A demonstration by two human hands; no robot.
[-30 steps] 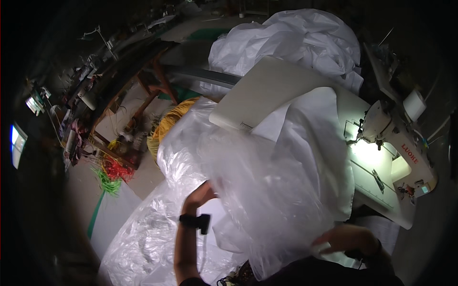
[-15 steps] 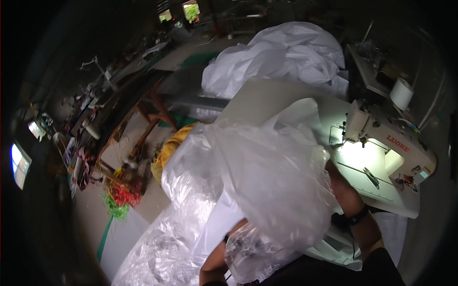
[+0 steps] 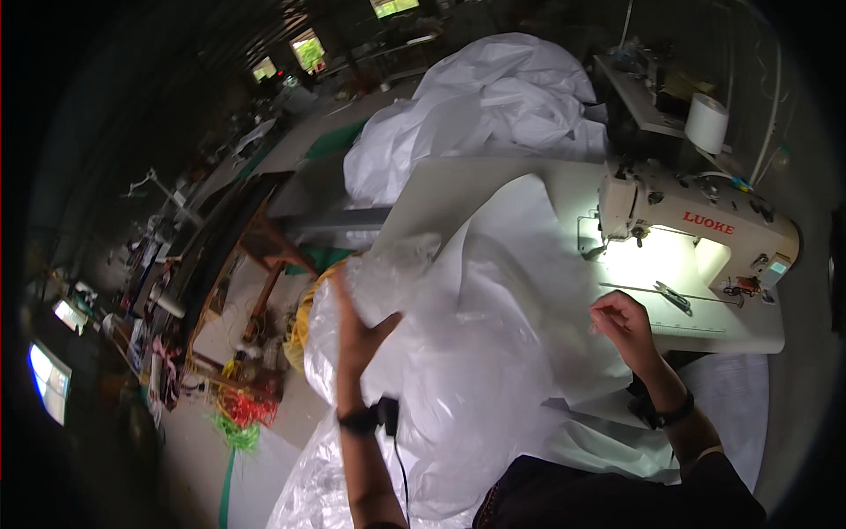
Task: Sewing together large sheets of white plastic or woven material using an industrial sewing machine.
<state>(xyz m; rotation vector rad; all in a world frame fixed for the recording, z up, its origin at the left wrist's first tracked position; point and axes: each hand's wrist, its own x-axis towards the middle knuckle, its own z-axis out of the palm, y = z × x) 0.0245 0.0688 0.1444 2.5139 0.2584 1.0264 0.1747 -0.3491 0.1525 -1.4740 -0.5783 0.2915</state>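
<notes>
Head view: I read the clock with 12 o'clock pointing away from the person (image 3: 608, 494).
Clear film: the clear film (image 3: 476, 370) is crumpled and puffed like a bag, between the hands, at 4 o'clock from the left hand (image 3: 359, 339) and 8 o'clock from the right hand (image 3: 622, 324); its contents I can't make out.
Left hand: released, fingers spread, thumb wide, blurred; touching the film or apart, I can't say.
Right hand: fingers loosely curled, near the worktop (image 3: 423, 189); whether it pinches anything, I can't tell.
White sheet: the white sheet (image 3: 520, 229) drapes over the worktop, at 10 o'clock from the right hand.
Snips: the snips (image 3: 673, 298) lie at its 2 o'clock, beside the sewing machine (image 3: 731, 219).
</notes>
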